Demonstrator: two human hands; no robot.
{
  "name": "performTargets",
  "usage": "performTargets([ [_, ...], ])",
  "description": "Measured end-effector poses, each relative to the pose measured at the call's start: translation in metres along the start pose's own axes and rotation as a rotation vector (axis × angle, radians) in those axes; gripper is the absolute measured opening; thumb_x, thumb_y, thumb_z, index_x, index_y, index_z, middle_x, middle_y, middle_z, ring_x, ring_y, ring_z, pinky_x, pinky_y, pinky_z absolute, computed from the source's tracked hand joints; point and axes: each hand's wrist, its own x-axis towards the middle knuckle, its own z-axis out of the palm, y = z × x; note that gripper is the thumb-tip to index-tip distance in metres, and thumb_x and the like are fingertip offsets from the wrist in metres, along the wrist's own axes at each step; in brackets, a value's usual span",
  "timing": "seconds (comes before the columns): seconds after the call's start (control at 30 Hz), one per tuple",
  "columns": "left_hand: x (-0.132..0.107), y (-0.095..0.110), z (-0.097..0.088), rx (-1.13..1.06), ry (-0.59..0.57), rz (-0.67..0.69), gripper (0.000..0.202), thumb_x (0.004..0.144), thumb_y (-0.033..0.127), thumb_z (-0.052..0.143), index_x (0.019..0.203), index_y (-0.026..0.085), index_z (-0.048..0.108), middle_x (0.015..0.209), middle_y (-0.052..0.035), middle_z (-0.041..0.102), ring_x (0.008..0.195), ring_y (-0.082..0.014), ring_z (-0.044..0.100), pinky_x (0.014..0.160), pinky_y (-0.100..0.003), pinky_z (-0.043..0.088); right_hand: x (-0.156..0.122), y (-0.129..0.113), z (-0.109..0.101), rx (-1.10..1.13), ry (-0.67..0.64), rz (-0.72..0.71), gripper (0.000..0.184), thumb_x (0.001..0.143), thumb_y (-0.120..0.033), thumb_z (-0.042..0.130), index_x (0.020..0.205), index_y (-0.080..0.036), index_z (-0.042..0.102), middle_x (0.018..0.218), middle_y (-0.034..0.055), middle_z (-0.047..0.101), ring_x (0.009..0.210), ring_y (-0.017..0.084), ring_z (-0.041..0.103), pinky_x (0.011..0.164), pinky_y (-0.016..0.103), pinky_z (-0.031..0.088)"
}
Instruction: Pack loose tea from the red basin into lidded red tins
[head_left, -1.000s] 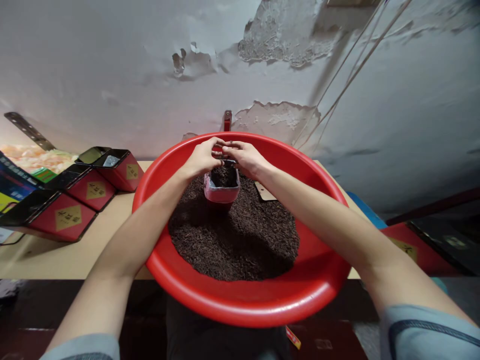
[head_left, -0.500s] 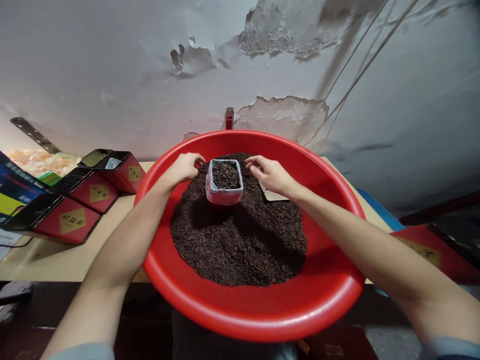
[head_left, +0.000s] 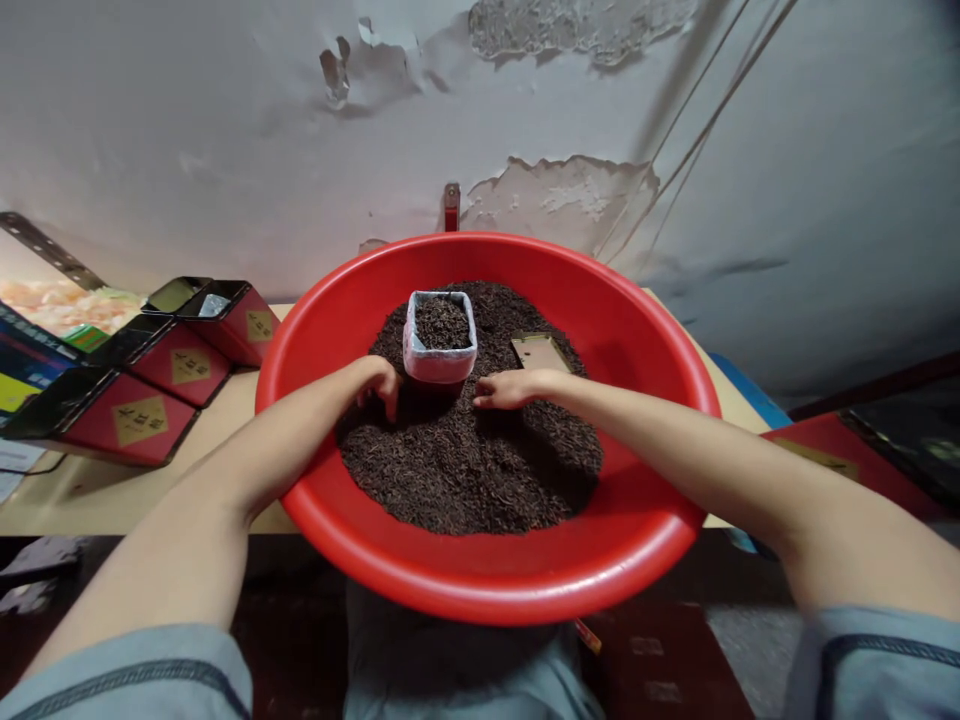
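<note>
Dark, twisted dried tea leaves (head_left: 465, 480) lie heaped in a wide red plastic basin (head_left: 487, 598). On the heap stands a small square container (head_left: 441, 366) with a pinkish outside and a pale lining folded at its rim, filled with the same leaves. My left hand (head_left: 379, 383) is just left of and nearer me than the container, fingers bent downward and apart, holding nothing visible. To the container's near right, my right hand (head_left: 511, 389) hovers low over the leaves, its fingers slightly curled and nothing seen in them. Behind it rests a flat gold-beige lid-like piece (head_left: 538, 352).
Several red and black tins (head_left: 142, 418) with gold diamond labels line the table (head_left: 217, 440) at left. Another red box (head_left: 817, 455) is at the right. A peeling wall (head_left: 262, 120) stands behind the basin, with cords hanging down it at right.
Both hands have left the sides of the container's top and come down nearer me, low over the leaves. The container stays on the heap. The whole view has shifted slightly.
</note>
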Motion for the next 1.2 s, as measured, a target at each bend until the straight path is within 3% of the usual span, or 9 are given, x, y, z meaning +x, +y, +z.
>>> performTargets([
  [0.17, -0.011, 0.014, -0.006, -0.134, -0.275, -0.195, 0.040, 0.050, 0.000, 0.081, 0.087, 0.016, 0.076, 0.116, -0.0151, 0.074, 0.098, -0.0375, 0.070, 0.068, -0.043, 0.062, 0.001, 0.001, -0.002, -0.068, 0.011, -0.020, 0.059, 0.084, -0.034, 0.072, 0.139, -0.015, 0.061, 0.134, 0.0170, 0.064, 0.105, 0.027, 0.070, 0.087, 0.032, 0.054],
  [0.4, -0.023, 0.005, -0.038, -0.155, -0.260, -0.188, 0.043, 0.046, -0.005, 0.076, 0.083, 0.016, 0.073, 0.097, -0.0118, 0.078, 0.073, -0.0331, 0.073, 0.060, -0.044, 0.061, -0.003, 0.006, -0.017, -0.048, -0.052, -0.084, 0.046, 0.074, -0.020, 0.079, 0.120, -0.014, 0.075, 0.095, 0.0063, 0.079, 0.072, 0.017, 0.070, 0.062, 0.023, 0.048],
  [0.5, -0.044, -0.003, -0.071, -0.144, -0.143, -0.075, 0.033, 0.051, 0.003, 0.078, 0.081, 0.016, 0.072, 0.075, -0.0070, 0.076, 0.064, -0.0285, 0.072, 0.060, -0.039, 0.060, -0.013, 0.010, -0.035, -0.062, 0.112, -0.102, 0.034, 0.074, -0.018, 0.080, 0.108, -0.016, 0.080, 0.094, 0.0056, 0.080, 0.082, 0.019, 0.072, 0.071, 0.024, 0.051],
  [0.63, -0.091, 0.003, -0.109, -0.134, 0.221, 0.206, 0.028, 0.066, 0.016, 0.075, 0.095, 0.018, 0.075, 0.074, -0.0035, 0.075, 0.066, -0.0207, 0.072, 0.065, -0.028, 0.057, -0.038, 0.009, -0.066, 0.060, 0.541, -0.076, 0.027, 0.077, -0.017, 0.078, 0.103, -0.019, 0.081, 0.096, 0.0049, 0.080, 0.088, 0.021, 0.073, 0.082, 0.028, 0.054],
  [0.73, -0.115, 0.023, -0.115, -0.076, 0.554, 0.434, 0.032, 0.072, 0.022, 0.076, 0.104, 0.019, 0.077, 0.092, -0.0042, 0.079, 0.082, -0.0194, 0.073, 0.081, -0.029, 0.056, -0.048, -0.005, -0.076, 0.261, 0.919, -0.180, 0.025, 0.079, -0.018, 0.075, 0.103, -0.020, 0.081, 0.095, 0.0040, 0.080, 0.087, 0.021, 0.074, 0.085, 0.030, 0.057],
  [0.8, -0.120, 0.039, -0.109, -0.037, 0.678, 0.552, 0.035, 0.074, 0.021, 0.076, 0.108, 0.019, 0.078, 0.104, -0.0049, 0.079, 0.096, -0.0207, 0.072, 0.093, -0.031, 0.053, -0.045, -0.017, -0.074, 0.315, 1.033, -0.312, 0.025, 0.080, -0.014, 0.071, 0.103, -0.020, 0.080, 0.102, 0.0043, 0.079, 0.093, 0.020, 0.074, 0.089, 0.032, 0.057],
  [0.97, -0.112, 0.052, -0.093, -0.020, 0.642, 0.699, 0.038, 0.077, 0.012, 0.069, 0.113, 0.021, 0.078, 0.123, -0.0036, 0.075, 0.115, -0.0221, 0.069, 0.103, -0.034, 0.051, -0.034, -0.028, -0.061, 0.202, 0.973, -0.535, 0.033, 0.079, -0.006, 0.065, 0.107, -0.018, 0.078, 0.120, 0.0080, 0.075, 0.113, 0.023, 0.070, 0.102, 0.038, 0.053],
  [1.07, -0.110, 0.043, -0.092, -0.011, 0.638, 0.772, 0.031, 0.083, 0.017, 0.066, 0.110, 0.025, 0.079, 0.134, -0.0014, 0.069, 0.120, -0.0204, 0.067, 0.104, -0.032, 0.052, -0.038, -0.018, -0.057, 0.130, 1.004, -0.574, 0.040, 0.083, -0.003, 0.054, 0.111, -0.020, 0.077, 0.130, 0.0084, 0.070, 0.122, 0.021, 0.066, 0.106, 0.040, 0.051],
  [1.2, -0.101, 0.035, -0.093, 0.198, 0.605, 0.693, 0.023, 0.089, 0.023, 0.065, 0.105, 0.025, 0.081, 0.129, -0.0030, 0.072, 0.121, -0.0212, 0.066, 0.108, -0.034, 0.048, -0.038, -0.005, -0.053, -0.090, 0.825, -0.525, 0.060, 0.075, 0.006, 0.049, 0.120, -0.026, 0.072, 0.136, 0.0052, 0.067, 0.131, 0.023, 0.059, 0.117, 0.058, 0.035],
])
